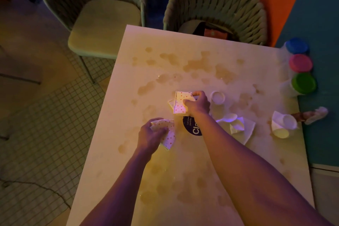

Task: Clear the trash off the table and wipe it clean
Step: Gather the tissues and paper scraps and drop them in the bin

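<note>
Head view: left hand (149,135) grips a crumpled dotted wrapper (167,134) near the table's (128,97) left edge; right hand (199,103) pinches a second dotted wrapper (180,103) mid-table. Stains spread across the top; white cups (282,124) and napkins (242,128) lie toward the right edge; three lidded tubs (300,64) stand at the far right corner.

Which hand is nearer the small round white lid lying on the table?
Right. The right hand, holding a dotted paper napkin, is just beside the small round white lid. The left hand, gripping another dotted napkin, is farther away.
</note>
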Action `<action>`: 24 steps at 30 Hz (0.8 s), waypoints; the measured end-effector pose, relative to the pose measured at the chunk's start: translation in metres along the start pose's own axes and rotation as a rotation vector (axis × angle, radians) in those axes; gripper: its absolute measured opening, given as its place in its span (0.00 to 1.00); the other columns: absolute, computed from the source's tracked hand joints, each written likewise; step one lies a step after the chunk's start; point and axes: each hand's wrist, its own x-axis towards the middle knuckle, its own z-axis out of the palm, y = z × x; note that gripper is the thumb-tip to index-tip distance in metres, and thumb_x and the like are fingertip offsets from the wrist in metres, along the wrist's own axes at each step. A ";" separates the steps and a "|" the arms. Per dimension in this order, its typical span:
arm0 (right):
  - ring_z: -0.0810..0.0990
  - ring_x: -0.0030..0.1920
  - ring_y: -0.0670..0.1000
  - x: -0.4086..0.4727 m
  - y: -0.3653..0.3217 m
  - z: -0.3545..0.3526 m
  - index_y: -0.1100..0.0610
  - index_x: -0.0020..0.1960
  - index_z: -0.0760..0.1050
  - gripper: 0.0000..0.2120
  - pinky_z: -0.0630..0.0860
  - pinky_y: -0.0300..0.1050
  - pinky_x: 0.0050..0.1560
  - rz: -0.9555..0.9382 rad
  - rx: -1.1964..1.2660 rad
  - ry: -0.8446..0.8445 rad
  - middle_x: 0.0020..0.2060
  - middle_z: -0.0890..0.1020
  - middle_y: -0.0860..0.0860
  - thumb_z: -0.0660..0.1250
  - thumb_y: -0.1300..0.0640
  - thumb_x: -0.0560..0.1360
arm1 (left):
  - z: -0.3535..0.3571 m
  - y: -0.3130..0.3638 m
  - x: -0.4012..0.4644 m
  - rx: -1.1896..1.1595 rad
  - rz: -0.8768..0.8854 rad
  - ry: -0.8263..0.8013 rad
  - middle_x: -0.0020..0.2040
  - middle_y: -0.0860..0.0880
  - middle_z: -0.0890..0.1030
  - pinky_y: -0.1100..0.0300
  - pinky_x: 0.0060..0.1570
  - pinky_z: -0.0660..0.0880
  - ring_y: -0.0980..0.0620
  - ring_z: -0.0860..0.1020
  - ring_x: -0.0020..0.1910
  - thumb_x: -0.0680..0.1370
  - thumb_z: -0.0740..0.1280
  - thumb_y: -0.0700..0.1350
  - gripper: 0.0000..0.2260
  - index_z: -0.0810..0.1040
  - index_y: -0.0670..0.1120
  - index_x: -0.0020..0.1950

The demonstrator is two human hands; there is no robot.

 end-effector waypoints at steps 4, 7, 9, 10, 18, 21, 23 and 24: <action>0.79 0.57 0.54 -0.006 0.016 -0.006 0.52 0.61 0.73 0.24 0.80 0.56 0.56 0.100 0.150 -0.045 0.56 0.79 0.49 0.77 0.55 0.68 | 0.003 -0.001 -0.004 0.042 0.045 -0.003 0.46 0.53 0.86 0.48 0.48 0.83 0.51 0.84 0.46 0.71 0.75 0.40 0.14 0.83 0.55 0.53; 0.83 0.52 0.55 -0.009 0.035 -0.013 0.53 0.57 0.80 0.21 0.82 0.58 0.52 0.151 0.243 -0.061 0.53 0.84 0.52 0.78 0.57 0.65 | 0.009 0.002 -0.011 0.085 0.072 -0.009 0.46 0.54 0.85 0.48 0.48 0.83 0.52 0.84 0.46 0.71 0.75 0.40 0.14 0.83 0.55 0.53; 0.84 0.49 0.55 -0.011 0.049 -0.020 0.54 0.53 0.83 0.18 0.82 0.59 0.50 0.142 0.269 -0.043 0.49 0.86 0.53 0.77 0.57 0.64 | 0.014 0.004 -0.016 0.117 0.087 -0.028 0.46 0.54 0.85 0.48 0.49 0.83 0.52 0.84 0.46 0.71 0.75 0.40 0.14 0.82 0.55 0.53; 0.84 0.49 0.55 -0.016 0.054 -0.026 0.54 0.53 0.83 0.17 0.82 0.60 0.50 0.133 0.279 -0.030 0.47 0.86 0.53 0.77 0.57 0.64 | 0.016 0.004 -0.019 0.135 0.098 -0.040 0.46 0.54 0.85 0.48 0.48 0.83 0.53 0.84 0.46 0.71 0.74 0.40 0.14 0.83 0.54 0.53; 0.83 0.48 0.55 -0.064 0.107 -0.092 0.56 0.54 0.82 0.13 0.81 0.50 0.50 0.067 0.328 0.114 0.47 0.85 0.53 0.74 0.60 0.69 | 0.054 0.004 -0.052 0.332 0.252 -0.112 0.44 0.56 0.84 0.56 0.45 0.80 0.54 0.83 0.44 0.71 0.73 0.41 0.15 0.81 0.56 0.54; 0.81 0.47 0.53 -0.084 0.137 -0.115 0.56 0.54 0.82 0.12 0.73 0.41 0.44 0.080 0.314 0.167 0.46 0.84 0.52 0.73 0.59 0.70 | 0.074 0.004 -0.067 0.399 0.296 -0.152 0.44 0.54 0.84 0.57 0.45 0.78 0.53 0.82 0.43 0.71 0.73 0.41 0.14 0.81 0.56 0.53; 0.82 0.49 0.54 -0.096 0.156 -0.127 0.56 0.54 0.82 0.13 0.72 0.40 0.44 0.090 0.311 0.193 0.47 0.85 0.52 0.73 0.58 0.70 | 0.086 0.002 -0.078 0.423 0.316 -0.187 0.44 0.53 0.84 0.59 0.44 0.75 0.51 0.82 0.44 0.71 0.72 0.40 0.14 0.82 0.54 0.54; 0.82 0.49 0.54 -0.104 0.168 -0.135 0.56 0.54 0.82 0.13 0.72 0.40 0.44 0.100 0.316 0.212 0.47 0.85 0.52 0.73 0.58 0.70 | 0.094 0.001 -0.087 0.436 0.335 -0.214 0.44 0.52 0.84 0.60 0.44 0.73 0.51 0.81 0.44 0.71 0.72 0.41 0.14 0.82 0.54 0.55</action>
